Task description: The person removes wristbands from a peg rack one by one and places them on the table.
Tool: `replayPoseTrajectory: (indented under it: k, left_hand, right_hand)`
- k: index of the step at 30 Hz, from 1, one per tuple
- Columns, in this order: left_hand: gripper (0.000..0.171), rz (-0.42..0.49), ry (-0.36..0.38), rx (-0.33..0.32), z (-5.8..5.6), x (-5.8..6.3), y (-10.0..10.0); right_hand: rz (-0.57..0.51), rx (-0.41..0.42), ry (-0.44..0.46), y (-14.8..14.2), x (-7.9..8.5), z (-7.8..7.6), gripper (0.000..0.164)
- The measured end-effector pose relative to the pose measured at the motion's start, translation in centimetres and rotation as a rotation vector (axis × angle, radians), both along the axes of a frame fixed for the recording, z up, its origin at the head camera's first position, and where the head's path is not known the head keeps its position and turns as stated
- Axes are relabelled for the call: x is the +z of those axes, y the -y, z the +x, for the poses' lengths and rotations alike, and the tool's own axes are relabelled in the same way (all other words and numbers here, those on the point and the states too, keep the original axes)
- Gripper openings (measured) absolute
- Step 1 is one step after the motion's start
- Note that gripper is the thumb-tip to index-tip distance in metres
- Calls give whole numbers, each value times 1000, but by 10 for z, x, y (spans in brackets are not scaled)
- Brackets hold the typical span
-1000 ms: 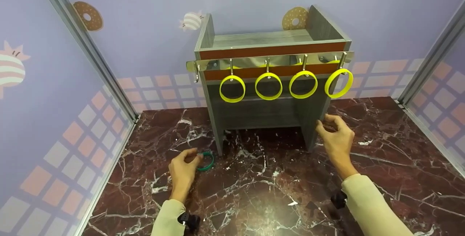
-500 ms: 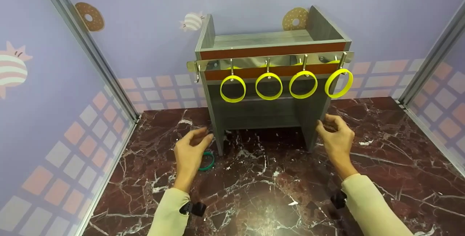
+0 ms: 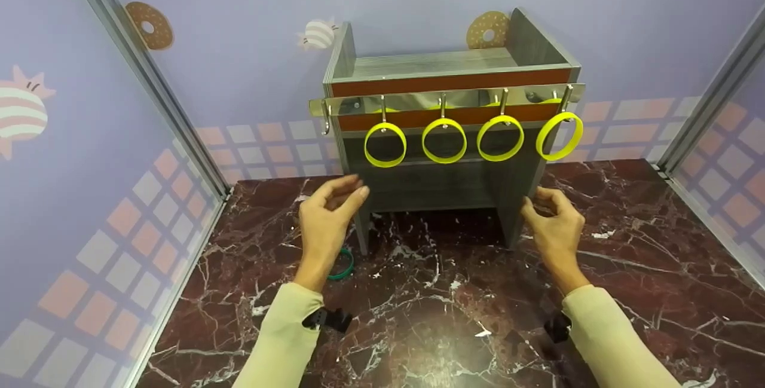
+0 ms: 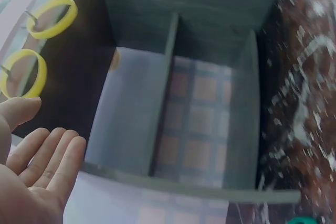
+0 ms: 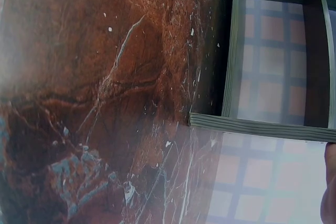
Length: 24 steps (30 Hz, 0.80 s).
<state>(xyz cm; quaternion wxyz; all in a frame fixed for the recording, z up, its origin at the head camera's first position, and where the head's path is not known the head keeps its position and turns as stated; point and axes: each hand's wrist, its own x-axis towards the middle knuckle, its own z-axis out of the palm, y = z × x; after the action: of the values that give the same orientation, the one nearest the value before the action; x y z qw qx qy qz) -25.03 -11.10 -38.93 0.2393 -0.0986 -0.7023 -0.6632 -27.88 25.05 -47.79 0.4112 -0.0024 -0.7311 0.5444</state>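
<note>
A grey wooden shelf (image 3: 430, 185) stands against the back wall, a metal hook rail (image 3: 352, 105) across its front. Several yellow rings (image 3: 385, 145) hang from the hooks; the leftmost hook (image 3: 326, 118) is bare. My left hand (image 3: 326, 220) holds nothing and hovers before the shelf's left side panel, fingers loosely bent; in the left wrist view its fingers (image 4: 55, 156) appear below a yellow ring (image 4: 23, 74). My right hand (image 3: 556, 226) grips the front edge of the right side panel with thumb and fingers. A green ring (image 3: 342, 265) lies on the table, partly behind my left wrist.
Dark red marbled table (image 3: 430, 328) spreads in front of the shelf and to both sides. Patterned lilac walls (image 3: 239, 65) close off the back, left and right. A middle board (image 4: 163, 98) divides the shelf's inside.
My left hand has left the green ring on the table and risen up and to the right, towards the shelf's left panel. My right hand stays in place on the shelf.
</note>
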Motion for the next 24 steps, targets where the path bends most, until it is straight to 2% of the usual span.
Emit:
replayPoseTrajectory:
  k: [6, 10, 15, 24]
  left_hand:
    - [32, 89, -37, -37, -9, 21, -11]
    - [33, 144, -47, -75, -13, 30, -17]
    - [28, 176, -57, -108, -16, 36, -23]
    - [20, 201, -108, -77, -18, 41, -24]
  right_hand:
    - [10, -5, -10, 14, 21, 16, 17]
    - [11, -9, -2, 16, 26, 20, 17]
    - [-5, 12, -5, 16, 27, 22, 17]
    - [-19, 22, -5, 15, 26, 21, 17]
